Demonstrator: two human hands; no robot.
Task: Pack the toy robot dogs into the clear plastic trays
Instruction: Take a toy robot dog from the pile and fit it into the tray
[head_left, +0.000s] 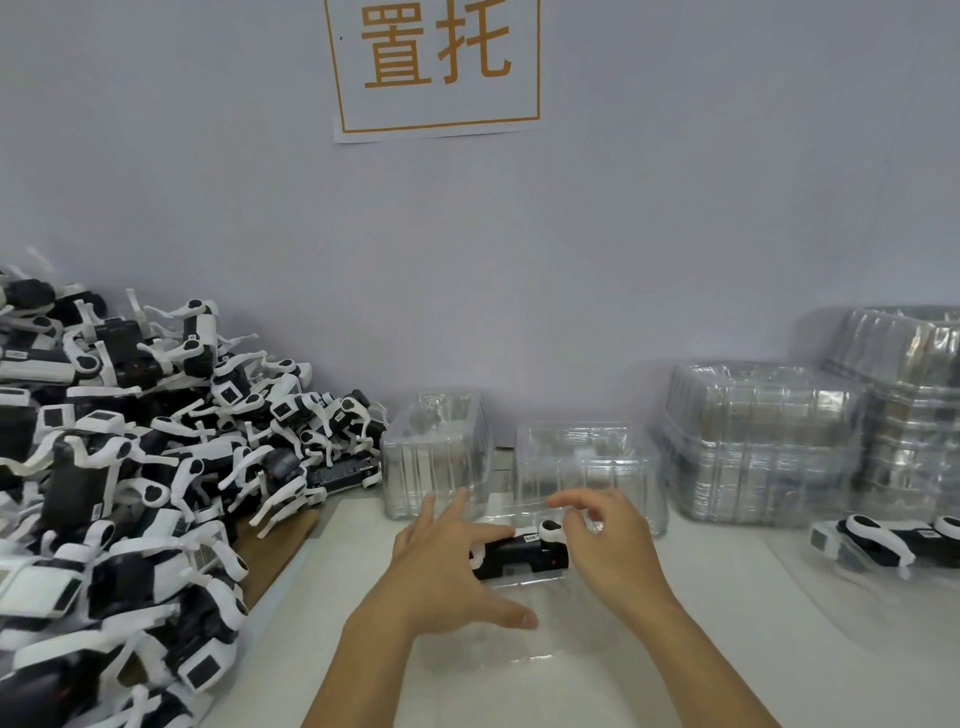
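**Toy robot dog lies crosswise in the tray, between both hands**

The toy robot dog (522, 553) lies in the clear plastic tray (498, 644) on the white worktop (727, 649), directly in front of the person. Its long axis runs left to right across the view, black body low, one white leg joint uppermost near the right end. Whether it is fully seated in the tray's recess cannot be told; the clear plastic blurs the outline.

The left hand (447, 564) sits at the dog's left end. Its fingers are spread and nearly straight, the forefinger lying along the top of the body, the thumb stretched out over the near part of the tray. This grip is open and encloses nothing.

The right hand (605, 543) sits at the dog's right end, fingers loosely bent above the white joint. Contact there is not clear, so the state of that grip cannot be told.

Both hands are equally near, one per end. Judged from this, the coming move is a downward press along the body.

Loose dogs form a pile (130, 467) at far left. Empty tray stacks (763, 441) stand at the rear right. A packed tray (883, 551) lies to the right.
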